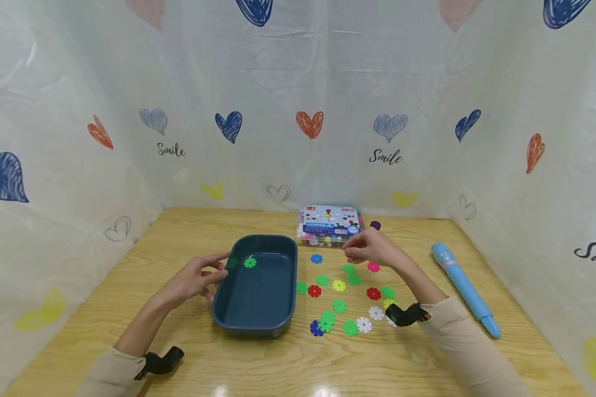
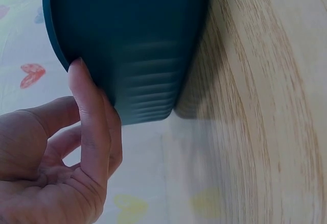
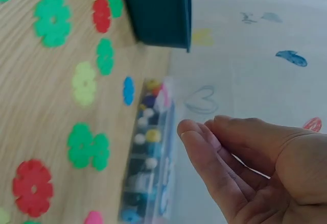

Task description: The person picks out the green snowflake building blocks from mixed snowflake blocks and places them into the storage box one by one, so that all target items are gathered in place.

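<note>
My left hand [image 1: 193, 281] is beside a dark blue-green plastic bin [image 1: 253, 325]. Its fingertips touch the bin's left side right at the rim, as the left wrist view also shows. Inside the bin, toward the back, lies one green notched disc [image 1: 250, 262]. My right hand [image 1: 372, 246] hovers over the back of the scattered discs, in front of the clear case. Its thumb and fingers are loosely bent with tips close together, and nothing shows between them. Below it lie green discs [image 1: 354, 279] and a pink disc [image 1: 373, 267].
Several flat notched discs in red, yellow, white, blue and green, including a yellow disc [image 1: 339, 285], spread right of the bin. A clear compartment case [image 1: 328, 226] of small beads stands at the back. A light blue tube-shaped object [image 1: 464, 286] lies at the right.
</note>
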Demonstrator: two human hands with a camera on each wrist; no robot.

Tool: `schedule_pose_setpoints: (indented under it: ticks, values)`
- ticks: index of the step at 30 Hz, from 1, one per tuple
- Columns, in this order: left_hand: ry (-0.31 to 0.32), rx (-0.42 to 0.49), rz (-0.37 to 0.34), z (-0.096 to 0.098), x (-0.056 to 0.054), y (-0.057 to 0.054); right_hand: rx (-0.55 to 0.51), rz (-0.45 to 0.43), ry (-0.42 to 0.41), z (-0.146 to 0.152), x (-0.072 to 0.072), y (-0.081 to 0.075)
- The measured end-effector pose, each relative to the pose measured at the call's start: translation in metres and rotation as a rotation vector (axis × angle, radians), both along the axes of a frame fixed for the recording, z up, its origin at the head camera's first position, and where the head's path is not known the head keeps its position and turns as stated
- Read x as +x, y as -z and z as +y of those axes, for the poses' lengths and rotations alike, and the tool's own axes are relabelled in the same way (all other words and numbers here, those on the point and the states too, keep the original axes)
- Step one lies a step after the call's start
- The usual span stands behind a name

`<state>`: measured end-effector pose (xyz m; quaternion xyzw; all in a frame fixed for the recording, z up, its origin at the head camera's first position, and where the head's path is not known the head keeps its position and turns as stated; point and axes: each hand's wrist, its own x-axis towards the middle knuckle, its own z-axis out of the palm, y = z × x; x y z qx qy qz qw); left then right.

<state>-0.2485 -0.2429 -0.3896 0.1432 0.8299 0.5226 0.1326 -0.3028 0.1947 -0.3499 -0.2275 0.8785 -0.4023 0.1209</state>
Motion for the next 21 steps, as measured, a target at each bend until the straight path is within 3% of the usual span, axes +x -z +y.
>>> schedule_pose_setpoints:
  ticks: [9, 16, 21]
  values:
    - [-0.014, -0.002, -0.010, -0.001, 0.000, 0.001, 0.056, 0.051, -0.013, 0.028, 0.005, 0.022]
    - [-0.011, -0.007, -0.003, 0.000, 0.000, 0.001, 0.119, 0.053, -0.044, 0.054, 0.015, 0.032]
    - [-0.011, -0.006, -0.005, 0.000, 0.000, 0.001, 0.197, 0.112, -0.093, 0.071, 0.023, 0.038]
